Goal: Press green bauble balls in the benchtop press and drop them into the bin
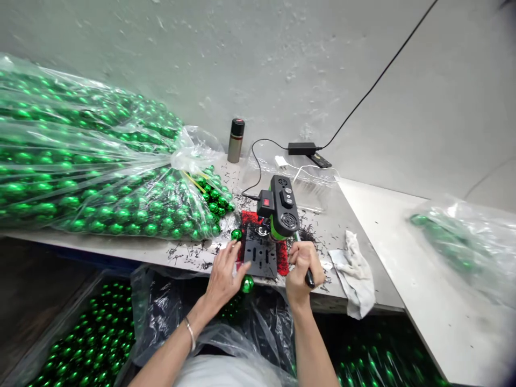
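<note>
My left hand [226, 270] is at the left front edge of a black slotted metal plate [260, 258], fingers stretched out and thumb apart. A shiny green ball [236, 234] sits just beyond its fingertips. Below the thumb, at the table's front edge, is another green ball [247, 284]; whether it touches the hand I cannot tell. My right hand [303, 267] is closed around a black-handled tool [309, 279], whose pale shaft shows above the fist. Between my hands, a black device [284, 207] with vents and buttons stands over the plate, on a red mat [284, 259].
A large clear bag [100, 161] of green balls fills the table's left. Behind stand a bottle [236, 141] and a power adapter [302, 149] with cables. A white cloth [357, 274] hangs over the front edge at right. Black scraps litter the tabletop. More green balls [92, 333] lie below.
</note>
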`<action>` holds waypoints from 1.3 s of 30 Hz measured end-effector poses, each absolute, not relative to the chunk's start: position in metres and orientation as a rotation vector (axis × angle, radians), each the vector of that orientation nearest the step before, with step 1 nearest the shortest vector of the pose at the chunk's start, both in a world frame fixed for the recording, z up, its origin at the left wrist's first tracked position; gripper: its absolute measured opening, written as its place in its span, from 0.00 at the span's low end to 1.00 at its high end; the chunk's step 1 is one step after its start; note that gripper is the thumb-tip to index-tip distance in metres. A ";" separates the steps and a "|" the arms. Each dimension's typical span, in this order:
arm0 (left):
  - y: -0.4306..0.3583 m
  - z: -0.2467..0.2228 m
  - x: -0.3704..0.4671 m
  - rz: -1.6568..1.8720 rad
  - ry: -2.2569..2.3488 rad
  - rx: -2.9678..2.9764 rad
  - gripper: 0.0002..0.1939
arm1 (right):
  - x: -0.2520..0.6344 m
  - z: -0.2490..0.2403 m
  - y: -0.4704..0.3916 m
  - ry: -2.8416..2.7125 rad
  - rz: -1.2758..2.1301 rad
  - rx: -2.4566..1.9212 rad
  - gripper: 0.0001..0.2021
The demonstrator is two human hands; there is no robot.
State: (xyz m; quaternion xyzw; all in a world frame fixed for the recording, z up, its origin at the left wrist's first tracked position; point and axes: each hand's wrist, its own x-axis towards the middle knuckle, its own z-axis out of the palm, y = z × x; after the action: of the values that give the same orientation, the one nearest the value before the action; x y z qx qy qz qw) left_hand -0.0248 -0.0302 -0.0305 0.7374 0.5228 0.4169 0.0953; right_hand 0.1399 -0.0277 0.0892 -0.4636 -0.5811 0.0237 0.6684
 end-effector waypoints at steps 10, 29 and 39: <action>0.046 0.003 -0.023 0.836 1.746 2.067 0.15 | 0.144 0.084 -0.029 -1.403 0.009 -1.008 0.17; 0.009 -0.019 0.011 1.148 1.324 1.968 0.16 | 0.142 0.109 -0.026 -1.410 -0.016 -1.025 0.16; 0.012 -0.031 0.016 1.235 1.318 2.001 0.17 | 0.148 0.061 -0.025 -1.438 -0.087 -0.920 0.15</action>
State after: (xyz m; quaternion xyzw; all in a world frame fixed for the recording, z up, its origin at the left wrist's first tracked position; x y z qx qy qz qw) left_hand 0.0158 0.0118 -0.0305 0.7239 0.4769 0.4469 0.2212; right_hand 0.1482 -0.0253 0.0612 -0.4061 -0.6347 -0.0382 0.6564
